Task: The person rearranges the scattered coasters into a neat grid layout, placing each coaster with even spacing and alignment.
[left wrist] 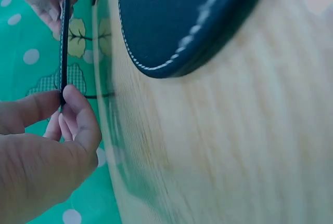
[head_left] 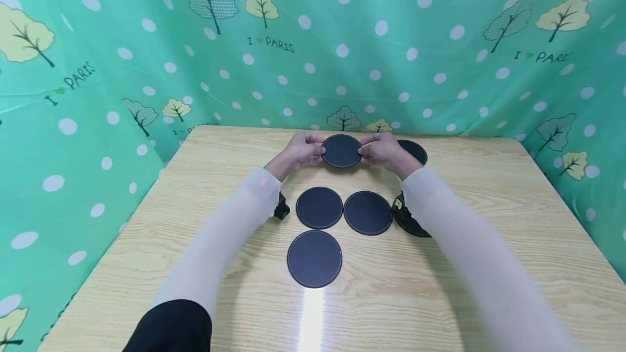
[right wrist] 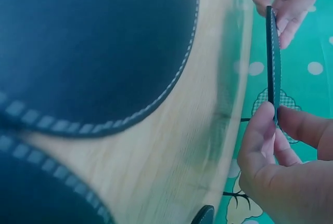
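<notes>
A round dark coaster [head_left: 342,151] with pale edge stitching is held up near the table's far edge. My left hand [head_left: 304,149] pinches its left rim between thumb and fingers. On the opposite rim, my right hand [head_left: 381,149] pinches it the same way. Both wrist views show the coaster [left wrist: 64,47] edge-on, raised off the wood. Nearer me lie more coasters: one at left [head_left: 319,208], one in the middle [head_left: 368,212], and one at right [head_left: 411,221] partly covered by my right sleeve. Another coaster [head_left: 314,258] lies closest to me, just below the left one.
A further coaster [head_left: 413,152] lies at the back right, partly hidden behind my right hand. The light wooden table [head_left: 489,189] ends at a green dotted curtain [head_left: 313,58] behind and at the sides. A bright glare strip falls on the near wood.
</notes>
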The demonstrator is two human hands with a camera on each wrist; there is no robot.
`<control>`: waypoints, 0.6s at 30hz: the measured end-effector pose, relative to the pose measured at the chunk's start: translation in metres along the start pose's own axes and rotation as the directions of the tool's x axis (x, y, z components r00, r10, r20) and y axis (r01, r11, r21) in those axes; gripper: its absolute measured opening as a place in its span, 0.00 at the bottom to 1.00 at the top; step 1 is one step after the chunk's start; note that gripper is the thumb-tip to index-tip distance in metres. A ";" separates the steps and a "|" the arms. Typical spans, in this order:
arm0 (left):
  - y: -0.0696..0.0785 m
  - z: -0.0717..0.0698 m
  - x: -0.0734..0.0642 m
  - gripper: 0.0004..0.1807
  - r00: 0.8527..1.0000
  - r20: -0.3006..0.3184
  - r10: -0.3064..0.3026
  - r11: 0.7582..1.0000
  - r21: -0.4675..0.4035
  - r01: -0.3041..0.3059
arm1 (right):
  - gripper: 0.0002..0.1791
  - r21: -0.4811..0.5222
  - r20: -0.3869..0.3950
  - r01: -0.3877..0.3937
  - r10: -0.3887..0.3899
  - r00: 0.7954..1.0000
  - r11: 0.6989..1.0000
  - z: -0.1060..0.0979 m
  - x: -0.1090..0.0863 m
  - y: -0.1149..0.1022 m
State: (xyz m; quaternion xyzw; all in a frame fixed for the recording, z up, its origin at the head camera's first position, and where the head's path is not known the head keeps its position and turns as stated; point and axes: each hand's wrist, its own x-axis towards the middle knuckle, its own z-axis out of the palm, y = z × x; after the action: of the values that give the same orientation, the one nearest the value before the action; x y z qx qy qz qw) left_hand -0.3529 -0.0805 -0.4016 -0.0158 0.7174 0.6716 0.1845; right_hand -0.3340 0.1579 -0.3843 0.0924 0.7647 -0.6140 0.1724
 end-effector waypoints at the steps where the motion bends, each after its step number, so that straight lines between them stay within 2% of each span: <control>1: -0.001 0.000 -0.002 0.19 1.000 0.007 0.005 1.000 0.005 -0.005 | 0.21 -0.009 0.003 0.005 -0.005 1.000 1.000 -0.001 -0.002 0.001; 8: -0.003 -0.001 -0.015 0.20 0.999 0.047 0.025 1.000 -0.005 -0.025 | 0.22 -0.063 0.055 0.063 -0.060 0.997 0.996 -0.005 -0.018 0.006; 18: -0.006 0.009 -0.038 0.19 0.998 0.053 0.017 0.999 -0.037 -0.015 | 0.25 -0.020 0.113 0.106 -0.103 0.988 0.994 -0.015 -0.035 0.011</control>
State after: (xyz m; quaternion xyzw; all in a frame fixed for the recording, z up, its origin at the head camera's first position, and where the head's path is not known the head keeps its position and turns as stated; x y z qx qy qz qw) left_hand -0.3138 -0.0807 -0.3969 0.0045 0.7001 0.6860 0.1980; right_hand -0.2999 0.1771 -0.3779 0.0154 0.7657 -0.6163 0.1836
